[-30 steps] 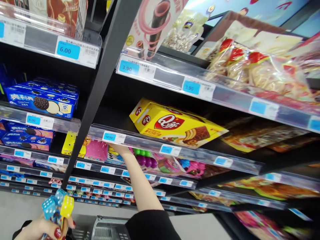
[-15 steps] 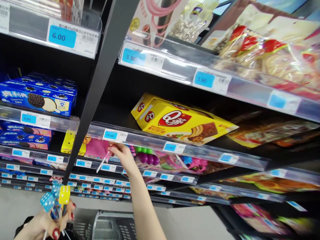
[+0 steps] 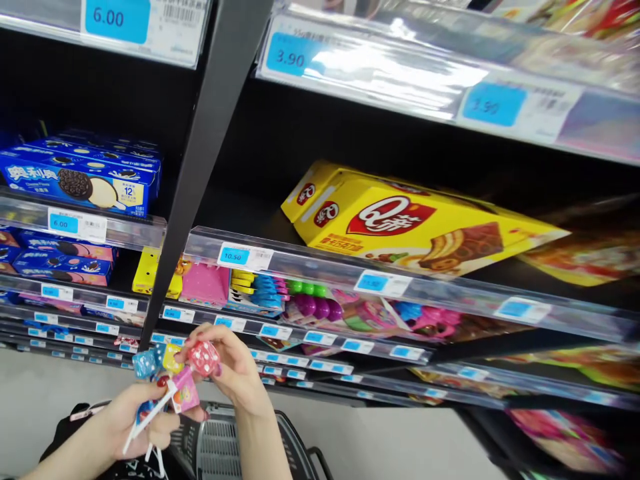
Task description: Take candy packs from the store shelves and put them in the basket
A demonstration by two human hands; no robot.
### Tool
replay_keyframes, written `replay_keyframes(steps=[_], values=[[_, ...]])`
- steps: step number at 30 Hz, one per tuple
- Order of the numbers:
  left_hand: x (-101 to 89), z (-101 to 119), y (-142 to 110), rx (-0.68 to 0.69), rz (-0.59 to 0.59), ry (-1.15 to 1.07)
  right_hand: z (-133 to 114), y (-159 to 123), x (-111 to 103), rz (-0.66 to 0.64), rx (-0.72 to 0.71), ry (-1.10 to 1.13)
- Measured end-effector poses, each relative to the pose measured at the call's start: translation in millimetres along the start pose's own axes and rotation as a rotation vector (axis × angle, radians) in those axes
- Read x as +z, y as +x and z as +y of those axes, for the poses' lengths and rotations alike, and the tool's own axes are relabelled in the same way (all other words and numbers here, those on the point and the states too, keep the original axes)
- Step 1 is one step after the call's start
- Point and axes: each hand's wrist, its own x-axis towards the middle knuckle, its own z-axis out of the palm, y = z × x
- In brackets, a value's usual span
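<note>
Low on the left, my left hand (image 3: 134, 412) is closed around the white sticks of several dice-shaped lollipops. Among their heads are a blue lollipop (image 3: 145, 365) and a yellow lollipop (image 3: 173, 360). Close beside it, my right hand (image 3: 240, 377) pinches the head of a red dice lollipop (image 3: 204, 358) with white dots. A pink wrapper tag (image 3: 185, 391) hangs by that head, against the left fingers. The red lollipop's stick slants down over my left hand, where the sticks overlap, so I cannot tell which fingers bear it.
Shelves rise in front, with a dark upright post (image 3: 200, 153). They carry blue cookie boxes (image 3: 83, 177), a yellow snack box (image 3: 400, 220) and a pink box (image 3: 205, 283). Clear price rails (image 3: 320, 257) stick out. A grey shopping basket (image 3: 220, 443) is below my hands.
My right hand has come away from the low shelf, down and left to my left hand, bringing the red lollipop. The shelves look nearer, and the colourful items behind the hand now show.
</note>
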Motion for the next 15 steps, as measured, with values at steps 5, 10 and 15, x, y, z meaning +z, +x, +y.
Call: replay_keyframes(steps=[5, 10, 15], values=[[3.5, -2.7, 0.1, -0.163, -0.113, -0.119, 10.0, -8.7, -11.1, -0.094, -0.100, 0.031], [1.3, -9.5, 7.7, -0.088, 0.038, -0.139, 9.6, -19.4, -12.7, -0.080, -0.048, 0.017], [-5.2, -10.3, 14.0, 0.095, 0.172, -0.151, 7.2, -22.6, -5.6, -0.063, -0.060, 0.101]])
